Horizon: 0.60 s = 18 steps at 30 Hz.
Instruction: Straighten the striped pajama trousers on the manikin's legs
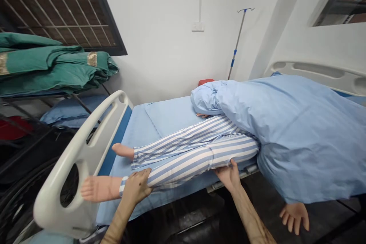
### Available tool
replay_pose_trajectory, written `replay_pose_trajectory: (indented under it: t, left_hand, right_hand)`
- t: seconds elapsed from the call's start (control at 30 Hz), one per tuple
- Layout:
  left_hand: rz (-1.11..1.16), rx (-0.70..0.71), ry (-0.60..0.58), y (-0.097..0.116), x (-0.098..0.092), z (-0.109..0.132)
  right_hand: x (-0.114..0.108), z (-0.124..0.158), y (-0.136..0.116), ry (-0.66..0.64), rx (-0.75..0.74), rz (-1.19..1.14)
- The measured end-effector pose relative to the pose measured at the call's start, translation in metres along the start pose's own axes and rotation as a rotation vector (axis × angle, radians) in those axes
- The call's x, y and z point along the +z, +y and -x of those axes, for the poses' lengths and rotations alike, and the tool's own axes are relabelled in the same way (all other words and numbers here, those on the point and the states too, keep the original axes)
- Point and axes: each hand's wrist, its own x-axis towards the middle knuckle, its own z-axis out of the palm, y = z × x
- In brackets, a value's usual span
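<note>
A figure that looks like a patient manikin lies on the bed in blue-and-white striped trousers (183, 164), both legs stretched toward the footboard. My left hand (137, 187) is wrapped over the near lower leg, just above the bare near foot (101, 188). Under the same leg, around the knee, my right hand (228, 175) cups it from below, thumb up along the side and fingers partly hidden. The far foot (122, 150) rests on the sheet. A light blue quilt (274, 122) covers the upper body, and a manikin hand (296, 215) hangs out below its near edge.
The white footboard (82, 156) stands at the left end, the headboard (317, 70) at the right. Folded green covers (54, 68) lie on a rack by the barred window. A drip stand (236, 44) rises behind the bed. A wheel (17, 202) shows at lower left.
</note>
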Motion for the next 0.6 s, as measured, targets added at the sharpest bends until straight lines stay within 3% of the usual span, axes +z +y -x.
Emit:
replay_pose_trajectory:
  t: [0.1, 0.27, 0.4, 0.47, 0.53, 0.6]
  left_hand:
    - [-0.061, 0.016, -0.089, -0.014, 0.008, 0.002]
    - [-0.047, 0.002, -0.165, -0.014, 0.051, -0.006]
    - [0.019, -0.024, -0.232, -0.003, 0.075, -0.015]
    - [0.064, -0.002, -0.247, 0.008, 0.077, -0.022]
    - [0.116, 0.047, -0.243, 0.021, 0.075, -0.030]
    - [0.181, 0.088, -0.207, 0.033, 0.072, -0.037]
  right_hand:
    - [0.002, -0.010, 0.033, -0.012, 0.092, 0.074]
    - [-0.005, -0.006, 0.070, 0.004, 0.171, 0.301]
    - [-0.033, 0.016, 0.080, 0.041, 0.255, 0.554]
    - [-0.036, 0.026, 0.074, -0.038, 0.280, 0.721]
    - [-0.014, 0.032, 0.063, -0.225, 0.255, 0.825]
    - [0.036, 0.032, 0.054, -0.476, 0.167, 0.812]
